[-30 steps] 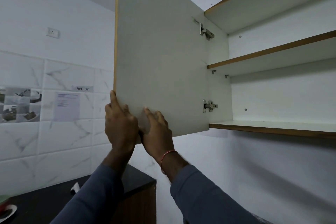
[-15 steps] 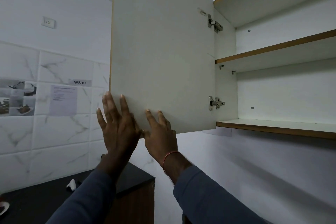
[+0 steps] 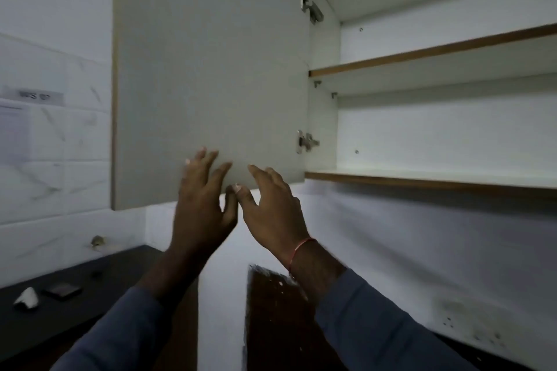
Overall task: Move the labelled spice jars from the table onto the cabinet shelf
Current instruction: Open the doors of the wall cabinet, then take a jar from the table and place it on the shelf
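In the head view, we look up at a wall cabinet whose door (image 3: 211,69) stands swung open to the left, its pale inner face towards us. A thin wood-coloured band runs down its free left edge. 2 metal hinges, the upper hinge (image 3: 310,7) and the lower hinge (image 3: 306,141), tie its right edge to the cabinet side.

Our left hand (image 3: 202,205) is raised in front of the door's lower part, fingers straight and spread, the tips overlapping the panel just above its bottom edge. Our right hand (image 3: 272,211), with a red thread (image 3: 301,247) on the wrist, is just beside it, fingers loosely fanned and holding nothing. The 2 thumbs meet or nearly meet below the door's bottom edge. Motion blur keeps us from telling whether either hand touches the door.

Right of the door, the bottom cabinet shelf (image 3: 422,179) shows a bare white top behind its wood-trimmed front lip, with open height up to the middle shelf (image 3: 422,54) above it.

Low on the left, a dark counter (image 3: 60,319) meets the tiled wall (image 3: 45,175). A crumpled white scrap (image 3: 27,298) and a flat dark object (image 3: 61,291) lie on it, near each other. Where the spice jars stand we cannot tell from this view.
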The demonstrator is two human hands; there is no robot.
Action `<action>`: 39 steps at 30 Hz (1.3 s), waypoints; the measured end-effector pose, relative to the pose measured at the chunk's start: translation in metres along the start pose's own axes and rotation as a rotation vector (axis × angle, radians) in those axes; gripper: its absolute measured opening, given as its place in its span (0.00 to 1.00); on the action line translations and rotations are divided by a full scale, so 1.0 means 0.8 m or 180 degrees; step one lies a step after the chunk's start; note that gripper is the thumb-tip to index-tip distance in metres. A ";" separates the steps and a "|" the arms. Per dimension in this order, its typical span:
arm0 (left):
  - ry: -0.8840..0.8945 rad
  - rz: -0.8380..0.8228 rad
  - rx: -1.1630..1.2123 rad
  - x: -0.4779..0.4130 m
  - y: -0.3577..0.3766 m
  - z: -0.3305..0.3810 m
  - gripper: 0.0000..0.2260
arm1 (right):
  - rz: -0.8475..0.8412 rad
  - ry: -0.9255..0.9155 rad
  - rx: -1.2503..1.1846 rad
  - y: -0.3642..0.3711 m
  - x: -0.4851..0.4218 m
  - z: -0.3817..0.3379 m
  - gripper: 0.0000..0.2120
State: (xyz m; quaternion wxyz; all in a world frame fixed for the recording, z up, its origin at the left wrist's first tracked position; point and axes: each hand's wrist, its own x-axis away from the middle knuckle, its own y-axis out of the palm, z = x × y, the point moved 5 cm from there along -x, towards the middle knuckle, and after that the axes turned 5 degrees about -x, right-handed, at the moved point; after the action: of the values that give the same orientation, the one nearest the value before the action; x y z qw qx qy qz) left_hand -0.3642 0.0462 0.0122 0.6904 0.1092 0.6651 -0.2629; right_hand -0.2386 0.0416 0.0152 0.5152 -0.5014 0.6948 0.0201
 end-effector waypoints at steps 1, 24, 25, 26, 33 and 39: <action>-0.0107 -0.0229 0.0448 0.019 0.016 0.015 0.22 | 0.0051 0.0044 -0.0011 -0.009 0.014 0.011 0.25; 0.0127 -0.4554 0.2444 0.617 0.165 0.331 0.20 | 0.0132 0.4215 0.0626 -0.111 0.647 0.320 0.20; 0.0122 -0.4560 0.2484 0.621 0.160 0.333 0.20 | 0.0147 0.4271 0.0625 -0.109 0.654 0.321 0.20; 0.0131 -0.4564 0.2514 0.625 0.157 0.336 0.19 | 0.0197 0.4281 0.0631 -0.108 0.659 0.320 0.20; -0.0106 -0.4463 0.2512 0.650 0.147 0.331 0.15 | 0.0324 0.4019 0.0685 -0.120 0.687 0.328 0.17; 0.0214 -0.4656 0.2237 0.638 0.150 0.344 0.13 | 0.0166 0.3949 0.0453 -0.137 0.702 0.356 0.16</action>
State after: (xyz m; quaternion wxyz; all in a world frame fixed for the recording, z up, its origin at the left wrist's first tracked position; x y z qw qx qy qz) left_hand -0.0779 -0.1022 -0.4847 0.2489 -0.1349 0.4671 -0.8376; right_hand 0.0573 -0.2372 -0.4779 0.0473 -0.3670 0.8763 -0.3086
